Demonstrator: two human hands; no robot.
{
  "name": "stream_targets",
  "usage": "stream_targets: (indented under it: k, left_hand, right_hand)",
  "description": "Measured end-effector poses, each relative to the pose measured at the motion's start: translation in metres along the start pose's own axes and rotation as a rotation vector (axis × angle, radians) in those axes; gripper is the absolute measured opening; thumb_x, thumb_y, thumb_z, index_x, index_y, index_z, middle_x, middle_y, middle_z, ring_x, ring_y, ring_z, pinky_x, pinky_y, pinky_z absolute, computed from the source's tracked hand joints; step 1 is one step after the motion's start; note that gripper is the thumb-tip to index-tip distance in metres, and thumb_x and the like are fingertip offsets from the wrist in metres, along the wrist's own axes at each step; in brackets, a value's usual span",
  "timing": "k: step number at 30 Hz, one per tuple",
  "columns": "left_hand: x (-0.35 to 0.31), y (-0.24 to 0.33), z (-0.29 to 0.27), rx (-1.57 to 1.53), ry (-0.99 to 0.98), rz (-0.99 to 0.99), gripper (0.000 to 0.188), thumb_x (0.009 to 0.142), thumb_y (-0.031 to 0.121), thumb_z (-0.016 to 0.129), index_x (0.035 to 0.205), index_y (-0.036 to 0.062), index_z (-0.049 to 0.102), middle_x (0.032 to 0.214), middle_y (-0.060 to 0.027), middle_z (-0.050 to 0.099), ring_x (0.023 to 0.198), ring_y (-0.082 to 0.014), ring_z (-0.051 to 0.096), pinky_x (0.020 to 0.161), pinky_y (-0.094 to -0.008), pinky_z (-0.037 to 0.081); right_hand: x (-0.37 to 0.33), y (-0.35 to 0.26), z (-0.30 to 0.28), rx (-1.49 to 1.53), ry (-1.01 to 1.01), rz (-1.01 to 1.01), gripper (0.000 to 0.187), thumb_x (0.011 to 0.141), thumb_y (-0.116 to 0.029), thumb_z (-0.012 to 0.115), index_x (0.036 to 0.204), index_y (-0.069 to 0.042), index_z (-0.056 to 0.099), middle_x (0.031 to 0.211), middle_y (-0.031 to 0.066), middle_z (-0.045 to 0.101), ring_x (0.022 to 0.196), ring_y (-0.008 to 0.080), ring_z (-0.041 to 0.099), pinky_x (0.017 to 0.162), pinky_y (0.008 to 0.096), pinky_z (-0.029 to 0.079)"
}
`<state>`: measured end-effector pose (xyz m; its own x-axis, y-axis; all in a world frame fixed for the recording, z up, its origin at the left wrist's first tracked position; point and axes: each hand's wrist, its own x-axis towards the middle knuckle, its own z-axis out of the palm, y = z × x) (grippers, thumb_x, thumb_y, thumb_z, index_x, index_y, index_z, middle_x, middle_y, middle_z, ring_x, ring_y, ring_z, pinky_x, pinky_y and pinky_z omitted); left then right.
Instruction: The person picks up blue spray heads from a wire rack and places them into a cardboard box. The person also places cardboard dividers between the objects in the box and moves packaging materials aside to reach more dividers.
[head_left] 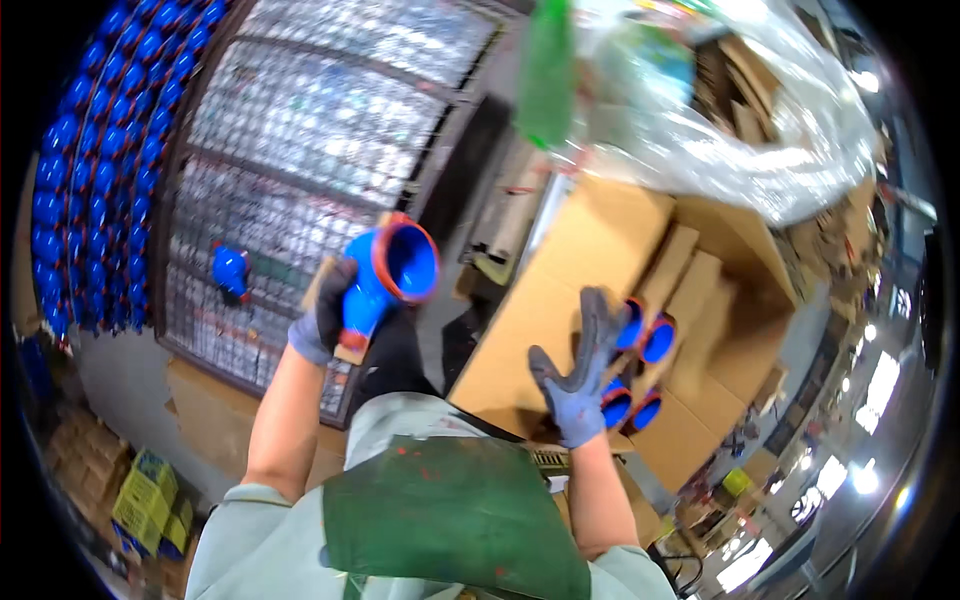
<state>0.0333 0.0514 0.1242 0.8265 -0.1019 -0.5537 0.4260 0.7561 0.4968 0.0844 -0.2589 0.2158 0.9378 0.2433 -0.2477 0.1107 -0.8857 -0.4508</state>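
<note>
My left hand (325,315) wears a dark grey glove and is closed round a blue pipe fitting (366,298). The fitting's wide, red-rimmed mouth is turned up to the right, and a narrower red-rimmed end points down. Brown strips, seemingly cardboard, show beside the gloved fingers; whether they are gripped too I cannot tell. Over the open cardboard box (565,275) on the right, my right hand (582,370) is gloved and empty, thumb and fingers spread. Close to its fingers, several blue fittings (657,340) with red rims stand in the box between cardboard strips (690,290).
A metal-framed grid table (300,120) stands at the left, with one small blue fitting (230,270) on it. Beyond it hang rows of blue parts (105,170). Clear plastic wrapping (800,180) lies behind the box. Yellow packages (145,500) sit at lower left.
</note>
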Motion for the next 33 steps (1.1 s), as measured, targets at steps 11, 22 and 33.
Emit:
stream_targets:
  k: [11,22,33]
  left_hand:
    - [0.095,-0.217,0.349,1.577,-1.023,0.920,0.053,0.076,0.029,0.066,0.123,0.0076,0.060,0.133,-0.0165,0.056,0.122,-0.0362,0.051,0.111,-0.0493,0.033]
    - [0.011,-0.176,0.255,1.639,-0.773,0.800,0.048,0.084,0.028,0.065,0.125,0.0054,0.058,0.126,-0.0181,0.057,0.124,-0.0384,0.051,0.110,-0.0518,0.036]
    - [0.063,-0.154,-0.186,1.427,0.971,-0.094,0.071,0.084,0.033,0.072,0.145,0.0125,0.042,0.141,-0.0205,0.050,0.128,-0.0374,0.050,0.105,-0.0501,0.041]
  right_hand:
    - [-0.041,0.161,-0.168,0.522,0.853,-0.066,0.046,0.088,-0.031,0.071,0.120,-0.001,0.057,0.110,0.0141,0.061,0.104,0.0272,0.060,0.092,0.0412,0.048]
    - [-0.017,0.273,-0.068,0.144,0.513,0.179,0.020,0.082,-0.025,0.072,0.083,-0.005,0.068,0.093,0.0159,0.063,0.092,0.0363,0.058,0.082,0.0475,0.047]
    - [0.008,0.287,-0.051,0.048,0.563,0.109,0.018,0.091,-0.004,0.061,0.106,0.004,0.066,0.105,0.0172,0.067,0.099,0.0318,0.063,0.093,0.0385,0.048]
